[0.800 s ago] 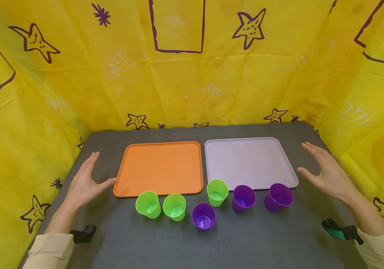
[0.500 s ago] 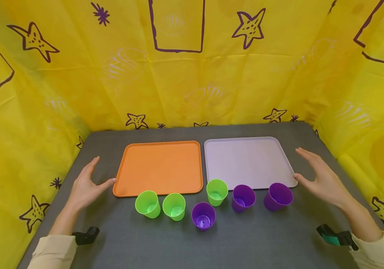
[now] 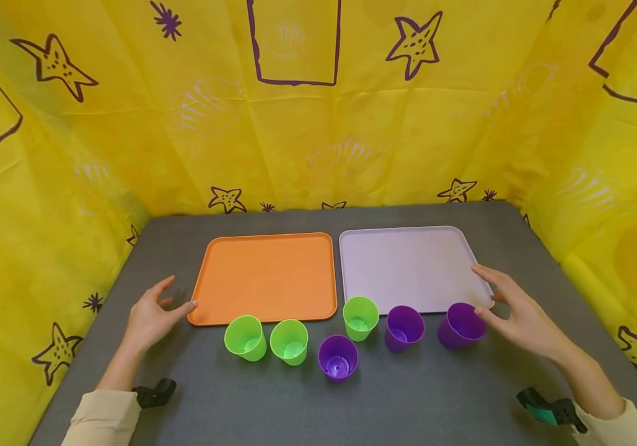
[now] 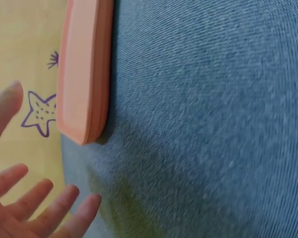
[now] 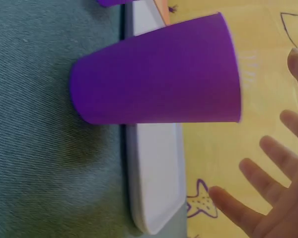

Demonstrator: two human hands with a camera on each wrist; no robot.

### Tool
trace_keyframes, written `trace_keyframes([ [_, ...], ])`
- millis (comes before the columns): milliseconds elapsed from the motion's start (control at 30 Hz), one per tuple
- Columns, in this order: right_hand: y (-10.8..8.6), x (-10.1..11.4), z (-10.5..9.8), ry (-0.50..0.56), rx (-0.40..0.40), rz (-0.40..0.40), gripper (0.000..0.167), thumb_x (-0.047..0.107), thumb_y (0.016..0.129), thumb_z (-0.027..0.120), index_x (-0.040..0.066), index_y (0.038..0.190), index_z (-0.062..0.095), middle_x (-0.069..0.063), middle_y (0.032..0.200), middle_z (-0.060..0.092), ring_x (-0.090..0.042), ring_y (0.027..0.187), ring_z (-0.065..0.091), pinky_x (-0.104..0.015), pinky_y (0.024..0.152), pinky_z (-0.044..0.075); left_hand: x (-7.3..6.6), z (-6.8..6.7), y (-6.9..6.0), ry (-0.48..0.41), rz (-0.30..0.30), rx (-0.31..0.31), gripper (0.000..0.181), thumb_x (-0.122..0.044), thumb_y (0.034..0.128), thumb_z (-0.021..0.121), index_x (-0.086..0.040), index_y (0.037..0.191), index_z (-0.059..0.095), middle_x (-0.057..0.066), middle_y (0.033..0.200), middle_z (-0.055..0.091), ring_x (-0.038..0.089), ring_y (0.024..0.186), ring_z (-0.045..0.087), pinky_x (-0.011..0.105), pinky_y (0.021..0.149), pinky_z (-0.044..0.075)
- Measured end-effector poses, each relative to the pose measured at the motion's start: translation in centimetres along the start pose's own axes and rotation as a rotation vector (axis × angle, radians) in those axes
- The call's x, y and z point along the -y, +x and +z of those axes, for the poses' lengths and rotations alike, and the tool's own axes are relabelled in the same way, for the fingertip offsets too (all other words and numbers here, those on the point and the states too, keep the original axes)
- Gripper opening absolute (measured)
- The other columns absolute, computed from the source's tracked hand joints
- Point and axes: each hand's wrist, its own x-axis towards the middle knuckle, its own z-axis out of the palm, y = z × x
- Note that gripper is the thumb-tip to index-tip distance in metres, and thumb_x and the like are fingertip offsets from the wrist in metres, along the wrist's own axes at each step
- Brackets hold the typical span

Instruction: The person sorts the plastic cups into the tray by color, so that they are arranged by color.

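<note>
My right hand (image 3: 522,319) hovers just right of the rightmost purple cup (image 3: 456,334), fingers spread and holding nothing. In the right wrist view that purple cup (image 5: 159,74) stands in front of the spread fingers (image 5: 268,183). My left hand (image 3: 153,319), with nothing in it, is at the left front corner of the orange tray (image 3: 265,279); whether the thumb touches the rim I cannot tell. Two green cups, one at the left (image 3: 246,347) and its neighbour (image 3: 289,350), stand before this tray.
A pale lilac tray (image 3: 408,266) lies right of the orange one. Near its front edge are a third green cup (image 3: 360,328) and a purple cup (image 3: 404,337). Another purple cup (image 3: 338,365) stands nearer on the grey table (image 3: 274,415). Yellow cloth (image 3: 296,136) encloses the back and sides.
My right hand has moved left and nearer, toward the rightmost purple cup. My left hand has shifted slightly right and nearer, its fingers bending a little. Cups and trays stay put.
</note>
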Motion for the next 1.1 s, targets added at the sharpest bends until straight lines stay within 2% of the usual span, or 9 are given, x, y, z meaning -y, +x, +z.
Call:
trace_keyframes([
  [267,-0.9,0.2,0.9,0.071,0.046,0.005,0.082,-0.006,0.067,0.076,0.004,0.139,0.037,-0.012,0.136,0.042,0.009,0.124,0.035,-0.002,0.084,0.041,-0.2,0.8,0.3,0.025,-0.03,-0.008,0.08,-0.05,0.0789,0.065,0.0,0.136,0.04,0.027,0.13,0.047,0.041,0.102,0.059,0.046,0.073,0.054],
  [367,-1.2,0.4,1.2,0.091,0.071,0.015,0.08,-0.004,0.07,0.074,0.004,0.14,0.036,-0.012,0.137,0.041,0.008,0.123,0.037,-0.005,0.083,0.044,-0.2,1.0,0.4,0.021,-0.048,-0.001,0.076,-0.048,0.0791,0.066,0.001,0.133,0.044,0.026,0.124,0.052,0.037,0.098,0.061,0.038,0.07,0.055],
  [533,-1.7,0.7,1.7,0.098,0.098,0.071,0.079,0.001,0.074,0.074,0.008,0.141,0.034,-0.007,0.139,0.041,0.009,0.121,0.038,-0.003,0.084,0.042,-0.3,1.3,0.5,-0.042,-0.086,0.024,0.07,-0.041,0.0799,0.068,0.001,0.132,0.045,0.027,0.12,0.055,0.024,0.071,0.068,0.025,0.057,0.054],
  [600,-1.9,0.8,1.8,0.094,0.103,0.095,0.08,0.004,0.073,0.075,0.009,0.142,0.034,-0.008,0.138,0.042,0.01,0.118,0.04,-0.004,0.083,0.042,-0.4,1.4,0.6,-0.078,-0.105,0.039,0.069,-0.037,0.0805,0.068,0.001,0.132,0.044,0.029,0.121,0.053,0.019,0.061,0.067,0.024,0.054,0.054],
  [833,-2.4,0.6,2.6,0.105,0.113,0.131,0.082,0.009,0.072,0.078,0.01,0.142,0.034,-0.014,0.135,0.045,0.01,0.106,0.045,-0.019,0.07,0.054,-0.4,1.8,0.6,-0.176,-0.148,0.062,0.066,-0.027,0.0803,0.07,0.005,0.131,0.043,0.032,0.119,0.052,0.018,0.061,0.067,0.028,0.055,0.057],
  [1100,-2.7,0.4,2.8,0.125,0.122,0.156,0.081,0.011,0.072,0.078,0.014,0.141,0.035,-0.011,0.133,0.048,0.011,0.107,0.044,-0.017,0.071,0.053,-0.3,1.9,0.6,-0.173,-0.128,0.047,0.053,-0.014,0.0791,0.069,0.007,0.124,0.05,0.032,0.111,0.056,0.017,0.056,0.065,0.028,0.051,0.056],
])
